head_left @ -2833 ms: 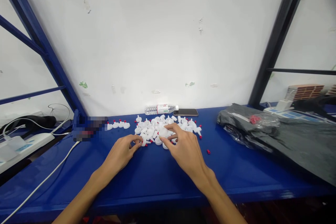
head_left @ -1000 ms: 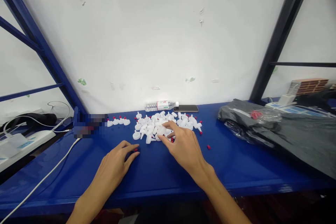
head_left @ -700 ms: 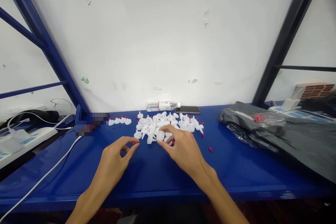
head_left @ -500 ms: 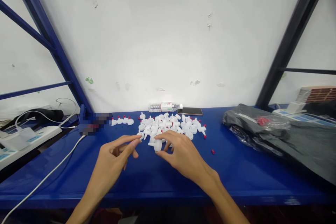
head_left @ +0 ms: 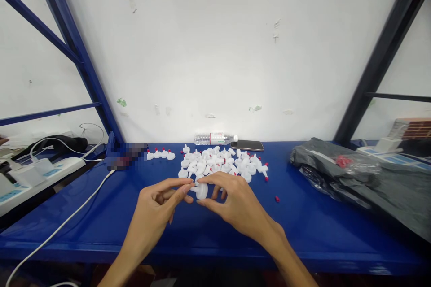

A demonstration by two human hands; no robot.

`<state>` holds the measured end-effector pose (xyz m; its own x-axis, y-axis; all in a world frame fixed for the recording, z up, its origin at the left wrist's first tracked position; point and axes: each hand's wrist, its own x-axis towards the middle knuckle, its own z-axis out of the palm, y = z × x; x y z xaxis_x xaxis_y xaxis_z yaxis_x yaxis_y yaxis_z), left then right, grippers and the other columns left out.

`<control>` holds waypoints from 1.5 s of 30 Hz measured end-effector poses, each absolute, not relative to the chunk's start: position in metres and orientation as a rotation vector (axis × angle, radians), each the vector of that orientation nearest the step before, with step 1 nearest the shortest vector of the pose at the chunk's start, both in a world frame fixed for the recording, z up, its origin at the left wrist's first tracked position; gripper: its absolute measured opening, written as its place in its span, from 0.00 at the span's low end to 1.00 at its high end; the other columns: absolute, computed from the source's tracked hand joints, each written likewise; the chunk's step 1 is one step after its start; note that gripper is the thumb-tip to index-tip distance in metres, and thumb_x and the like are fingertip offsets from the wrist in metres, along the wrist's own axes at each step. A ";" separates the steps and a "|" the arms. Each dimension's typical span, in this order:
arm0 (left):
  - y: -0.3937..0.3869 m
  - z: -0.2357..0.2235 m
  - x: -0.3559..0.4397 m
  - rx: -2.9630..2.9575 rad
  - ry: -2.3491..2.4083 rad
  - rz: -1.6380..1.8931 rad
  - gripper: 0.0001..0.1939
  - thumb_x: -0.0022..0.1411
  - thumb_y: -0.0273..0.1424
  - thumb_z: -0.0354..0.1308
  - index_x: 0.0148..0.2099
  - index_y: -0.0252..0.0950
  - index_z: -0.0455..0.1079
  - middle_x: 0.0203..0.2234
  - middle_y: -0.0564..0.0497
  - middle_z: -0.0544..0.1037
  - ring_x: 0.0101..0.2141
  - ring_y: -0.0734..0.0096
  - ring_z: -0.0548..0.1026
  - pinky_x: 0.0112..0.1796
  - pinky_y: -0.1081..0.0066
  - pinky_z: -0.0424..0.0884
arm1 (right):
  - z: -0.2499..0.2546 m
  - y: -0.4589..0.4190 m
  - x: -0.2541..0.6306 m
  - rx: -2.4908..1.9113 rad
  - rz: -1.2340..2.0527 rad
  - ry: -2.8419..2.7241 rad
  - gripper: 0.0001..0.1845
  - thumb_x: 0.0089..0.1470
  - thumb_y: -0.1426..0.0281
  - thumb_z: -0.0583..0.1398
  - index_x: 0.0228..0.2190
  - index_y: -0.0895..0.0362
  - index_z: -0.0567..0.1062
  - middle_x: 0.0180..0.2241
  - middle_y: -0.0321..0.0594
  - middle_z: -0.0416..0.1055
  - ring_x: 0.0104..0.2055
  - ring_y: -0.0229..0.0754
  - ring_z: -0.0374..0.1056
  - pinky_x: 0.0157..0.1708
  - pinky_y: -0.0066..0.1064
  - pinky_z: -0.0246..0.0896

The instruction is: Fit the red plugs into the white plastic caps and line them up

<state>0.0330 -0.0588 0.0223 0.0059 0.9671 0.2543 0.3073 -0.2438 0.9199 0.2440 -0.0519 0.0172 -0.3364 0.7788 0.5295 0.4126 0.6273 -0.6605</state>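
Your right hand (head_left: 235, 195) has thumb and index finger bracing the disc of one white spout cap (head_left: 202, 192), held in front of the pile with its spout pointing left. Your left hand (head_left: 158, 199) has a narrow grip, thumb and index finger pinched together right at the end of that spout. A second ago that pinch was down by a small red tip cap on the desk (head_left: 208, 237), and your hands were well apart; now they meet over one piece. I'd judge this the joining moment of the work in hand, though your fingertips hide whether the red tip is between them or seated, so I cannot tell.

Just beyond, the pile of spout caps (head_left: 215, 161) lies loose, with red tips scattered in it. To its left, four red-tipped spout caps (head_left: 164, 154) stand in a row, unchanged since the earlier views. A single red cap (head_left: 277, 198) lies apart on the right. Behind the pile, a plastic bottle (head_left: 215, 139) lies on its side beside a phone (head_left: 249, 145), and a grey plastic bag (head_left: 390, 193) covers the right end.
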 end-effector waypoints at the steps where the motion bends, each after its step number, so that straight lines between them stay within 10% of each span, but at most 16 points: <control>1: -0.059 0.022 0.033 1.618 1.332 1.271 0.25 0.57 0.51 0.68 0.45 0.35 0.83 0.23 0.47 0.83 0.14 0.80 0.62 0.17 0.78 0.60 | 0.018 -0.052 0.244 -0.948 0.530 -1.952 0.19 0.55 0.72 0.72 0.49 0.49 0.82 0.41 0.31 0.81 0.31 0.35 0.73 0.34 0.28 0.65; 11: -0.072 0.015 0.055 1.601 1.414 1.540 0.26 0.54 0.49 0.69 0.48 0.36 0.84 0.16 0.54 0.76 0.14 0.80 0.59 0.14 0.78 0.55 | 0.022 -0.056 0.238 -0.849 0.926 -1.750 0.28 0.54 0.64 0.73 0.55 0.44 0.77 0.43 0.29 0.83 0.27 0.34 0.72 0.30 0.27 0.66; 17: -0.061 0.015 0.031 1.819 1.679 1.471 0.27 0.58 0.55 0.64 0.49 0.40 0.84 0.29 0.52 0.85 0.18 0.74 0.68 0.19 0.73 0.66 | 0.020 -0.057 0.234 -0.903 0.885 -1.773 0.34 0.56 0.62 0.71 0.61 0.40 0.68 0.49 0.30 0.81 0.32 0.35 0.76 0.33 0.29 0.68; 25: 0.017 0.041 -0.060 2.203 2.229 0.937 0.14 0.68 0.37 0.63 0.51 0.38 0.79 0.42 0.47 0.83 0.41 0.59 0.80 0.49 0.55 0.74 | 0.029 -0.056 0.251 -0.988 0.760 -1.625 0.12 0.67 0.64 0.59 0.52 0.47 0.74 0.43 0.34 0.79 0.30 0.37 0.76 0.29 0.29 0.66; 45: 0.096 0.012 -0.111 1.957 2.201 0.687 0.17 0.70 0.40 0.61 0.54 0.35 0.73 0.47 0.48 0.79 0.42 0.64 0.80 0.42 0.61 0.79 | 0.033 -0.047 0.291 -1.142 0.455 -1.478 0.08 0.65 0.63 0.60 0.42 0.51 0.79 0.36 0.35 0.80 0.25 0.37 0.74 0.25 0.28 0.65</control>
<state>-0.1110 0.0956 0.0122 -0.1585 0.9653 0.2077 0.9121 0.0626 0.4051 0.2908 -0.0466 0.0328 0.1296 0.8363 0.5328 0.3920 0.4504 -0.8022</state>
